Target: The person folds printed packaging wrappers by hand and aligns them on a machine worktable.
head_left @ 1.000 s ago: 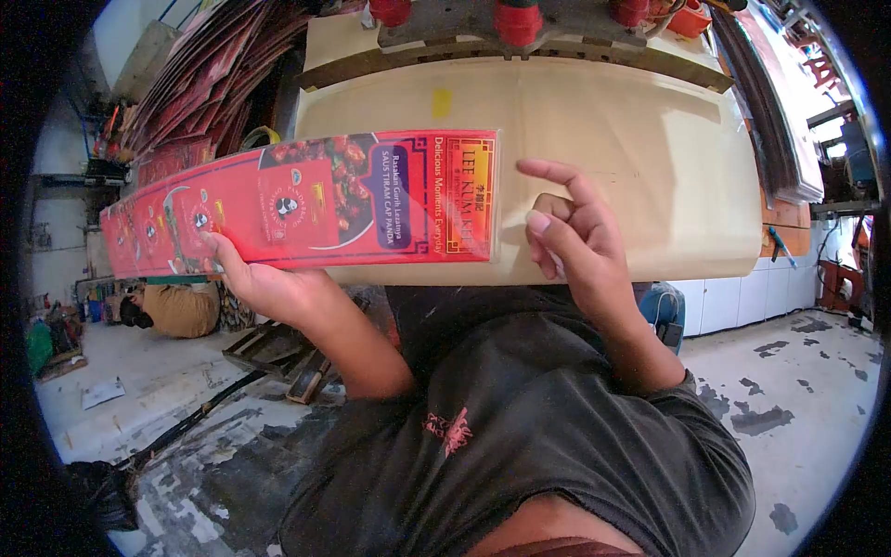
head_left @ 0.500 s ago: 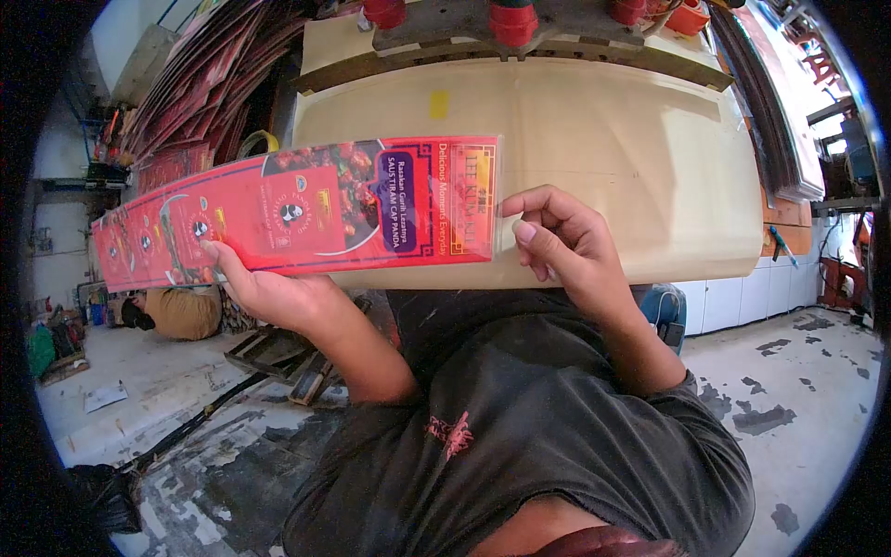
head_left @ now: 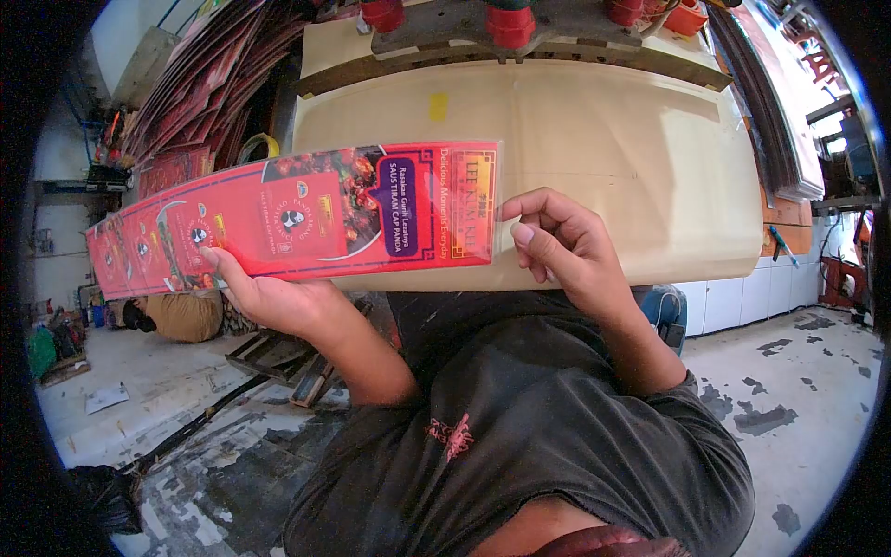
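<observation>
A long red printed sheet (head_left: pixel 306 213) with a clear glossy edge is held up in front of me, tilted down to the left. My left hand (head_left: pixel 274 299) grips its lower edge left of the middle, thumb on the printed face and fingers hidden behind. At the right end of the sheet is my right hand (head_left: pixel 566 239), its index fingertip against the clear edge and its thumb close by, the other fingers curled. Behind the sheet lies a cream-covered table (head_left: pixel 640 176) with a yellow patch (head_left: pixel 438 106) on it.
A metal bar (head_left: pixel 557 60) with red fittings (head_left: pixel 510 28) spans the table's back. Stacked red sheets (head_left: pixel 204 93) stand at left, more stacked sheets (head_left: pixel 775 121) at right. A person (head_left: pixel 181 316) is low at the far left. A wooden frame (head_left: pixel 278 353) rests on the floor.
My right hand has moved left to the sheet's right edge, and its index finger has bent in. The sheet's left end has dropped slightly, shifting left with my left hand.
</observation>
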### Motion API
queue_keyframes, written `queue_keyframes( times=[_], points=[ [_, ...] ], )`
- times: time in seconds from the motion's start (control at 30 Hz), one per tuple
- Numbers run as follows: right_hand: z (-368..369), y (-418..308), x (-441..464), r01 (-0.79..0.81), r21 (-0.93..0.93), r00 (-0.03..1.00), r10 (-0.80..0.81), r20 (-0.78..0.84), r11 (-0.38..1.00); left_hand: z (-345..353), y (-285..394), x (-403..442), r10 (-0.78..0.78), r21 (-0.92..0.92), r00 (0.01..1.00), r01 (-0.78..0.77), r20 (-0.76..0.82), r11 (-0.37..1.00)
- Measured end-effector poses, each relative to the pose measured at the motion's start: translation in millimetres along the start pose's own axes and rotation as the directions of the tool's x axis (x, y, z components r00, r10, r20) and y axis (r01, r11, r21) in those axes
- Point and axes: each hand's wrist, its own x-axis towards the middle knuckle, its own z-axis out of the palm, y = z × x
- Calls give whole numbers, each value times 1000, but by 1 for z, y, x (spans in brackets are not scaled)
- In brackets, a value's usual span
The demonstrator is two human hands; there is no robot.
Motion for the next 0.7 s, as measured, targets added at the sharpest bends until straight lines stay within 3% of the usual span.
queue_keyframes(
  times=[0.1, 0.33, 0.4, 0.7],
  points=[
    [3, -6, 0, -63, 8, 997, 63, -54, 998, 3, 2, -4, -50, -34, 999, 50, -6, 998],
    [-1, -3, 0, -29, 43, 995, 33, -96, 999, 1, -3, -12, -160, 20, 987, 160, -4, 987],
    [-1, -1, 0, -1, 96, 996, 10, -94, 995, -4, -6, -9, -192, -57, 980, 195, 46, 979],
    [-3, 3, 0, 18, 107, 996, -8, -86, 994, -5, -7, -8, -156, -28, 986, 157, 51, 987]
  ],
)
